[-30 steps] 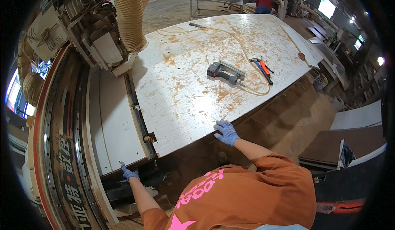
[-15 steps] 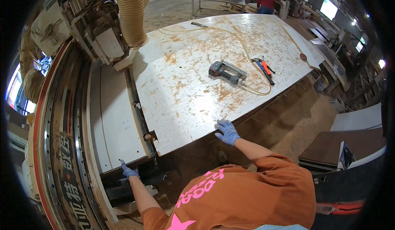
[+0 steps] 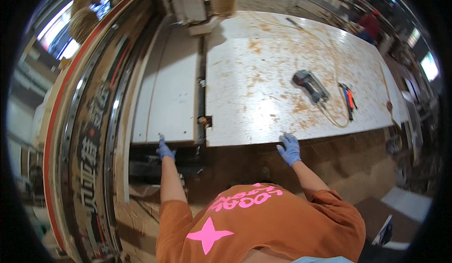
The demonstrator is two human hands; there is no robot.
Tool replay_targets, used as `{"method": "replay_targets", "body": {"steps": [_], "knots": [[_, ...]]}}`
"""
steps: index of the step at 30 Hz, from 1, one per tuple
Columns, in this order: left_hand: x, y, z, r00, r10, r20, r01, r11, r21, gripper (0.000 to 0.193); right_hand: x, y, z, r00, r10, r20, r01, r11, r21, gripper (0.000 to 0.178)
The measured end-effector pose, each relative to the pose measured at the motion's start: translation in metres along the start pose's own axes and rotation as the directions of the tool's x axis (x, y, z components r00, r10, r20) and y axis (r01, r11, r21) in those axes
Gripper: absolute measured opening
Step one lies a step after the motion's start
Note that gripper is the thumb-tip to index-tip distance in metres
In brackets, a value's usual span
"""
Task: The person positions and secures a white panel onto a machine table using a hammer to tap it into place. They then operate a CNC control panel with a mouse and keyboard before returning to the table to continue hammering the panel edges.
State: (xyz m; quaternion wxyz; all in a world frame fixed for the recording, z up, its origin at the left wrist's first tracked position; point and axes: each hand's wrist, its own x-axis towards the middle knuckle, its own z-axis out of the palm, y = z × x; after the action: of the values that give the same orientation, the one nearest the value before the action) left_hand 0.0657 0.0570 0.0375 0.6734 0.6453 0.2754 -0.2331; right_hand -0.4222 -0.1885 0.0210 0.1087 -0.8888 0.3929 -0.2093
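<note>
a dusty brown floor [image 3: 348,164] stretches across the room, greyer toward the back, where a long metal table [image 3: 315,0] stands. bright windows [image 3: 429,65] glare at right, and bright panes [image 3: 53,24] shine at upper left.

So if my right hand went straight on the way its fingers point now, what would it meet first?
Probably the white board: your right hand is at its near edge. Farther along lies brown dust, with the power tool off to the right. Whether fingers touch yet is hard to judge.

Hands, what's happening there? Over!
Left hand at near edge of narrow panel. Right hand at near edge of wide board. Hose-fed tool lying on board.
</note>
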Motion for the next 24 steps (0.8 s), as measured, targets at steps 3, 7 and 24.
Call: {"method": "replay_targets", "body": {"steps": [3,7,24], "knots": [[-0.001,0.0,-0.002,0.999,0.004,-0.033,-0.005,1.0,-0.03,0.115,0.0,0.0,0.002,1.0,0.003,0.022,-0.003,1.0,0.021,0.042],[-0.001,-0.001,-0.004,0.999,0.02,-0.045,-0.021,1.0,-0.021,0.116,0.001,0.002,0.001,0.998,-0.045,0.035,0.046,0.999,-0.015,0.045],[-0.006,0.002,-0.001,0.998,0.016,-0.054,-0.017,0.999,-0.027,0.115,0.0,0.003,0.002,0.999,-0.032,0.025,0.032,0.999,-0.002,0.044]]}}
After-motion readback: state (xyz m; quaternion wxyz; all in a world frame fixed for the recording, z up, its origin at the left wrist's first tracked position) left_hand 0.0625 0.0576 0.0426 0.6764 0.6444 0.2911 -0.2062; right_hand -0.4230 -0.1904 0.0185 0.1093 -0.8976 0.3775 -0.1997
